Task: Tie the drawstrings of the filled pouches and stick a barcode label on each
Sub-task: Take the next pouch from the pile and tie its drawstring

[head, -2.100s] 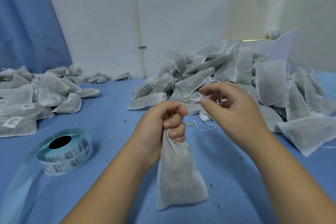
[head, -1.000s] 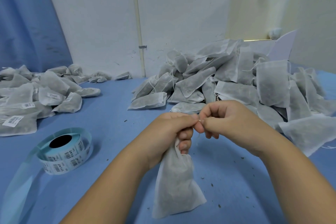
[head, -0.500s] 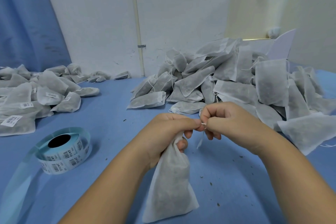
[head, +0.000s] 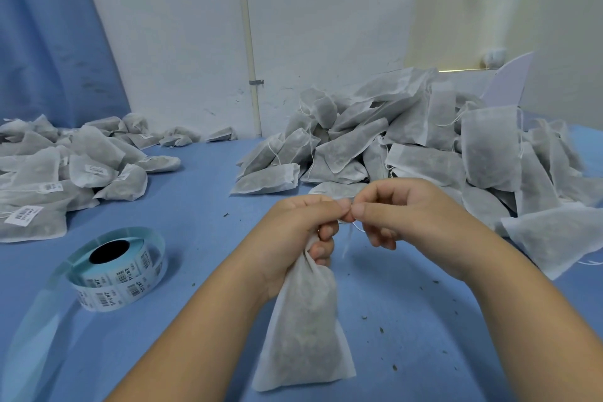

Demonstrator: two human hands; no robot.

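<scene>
A filled white fabric pouch (head: pixel 305 333) hangs upright over the blue table, its gathered neck gripped by my left hand (head: pixel 300 228). My right hand (head: pixel 401 215) meets the left at the pouch's top, thumb and fingers pinching the thin white drawstring (head: pixel 349 237), a short end of which dangles between the hands. The knot itself is hidden by the fingertips. A roll of barcode labels (head: pixel 119 274) lies on the table at the left, its backing strip trailing toward the near edge.
A big heap of unlabelled pouches (head: pixel 424 147) fills the right and back of the blue table (head: pixel 202 206). A pile of labelled pouches (head: pixel 65 170) lies at the far left. White wall and blue curtain stand behind. Small dark crumbs dot the table.
My right hand came in from up right to meet the left at the pouch's neck and now pinches the string. The pouch has swung slightly left.
</scene>
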